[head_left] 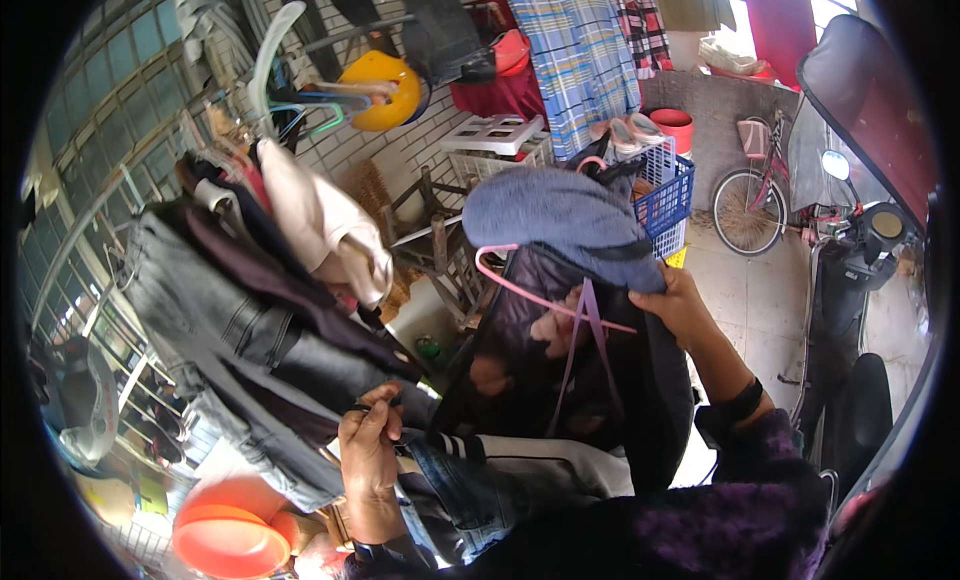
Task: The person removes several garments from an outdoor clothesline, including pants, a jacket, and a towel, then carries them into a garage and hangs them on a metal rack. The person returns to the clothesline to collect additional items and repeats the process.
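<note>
My right hand (685,305) is closed on the lower right end of a bunched blue-grey garment (550,215), thumb on top. Just below this garment a pink clothes hanger (548,302) slants over a black, dark-lined piece (640,410), with a thin lilac strap (590,325) beside it. My left hand (370,445) is lower and to the left, its fingers pinched together; what they hold is too small to name. Dark blue jeans (450,495) and a white-and-grey garment (560,465) lie right of it. Grey-black jeans (240,320) hang to its left.
More clothes, including a cream garment (320,220), hang at left. An orange basin (230,540) stands low left. Behind are a wooden chair (440,240), a blue basket (665,195) and a yellow helmet (380,90). A bicycle (750,210) and a scooter (850,280) stand at right.
</note>
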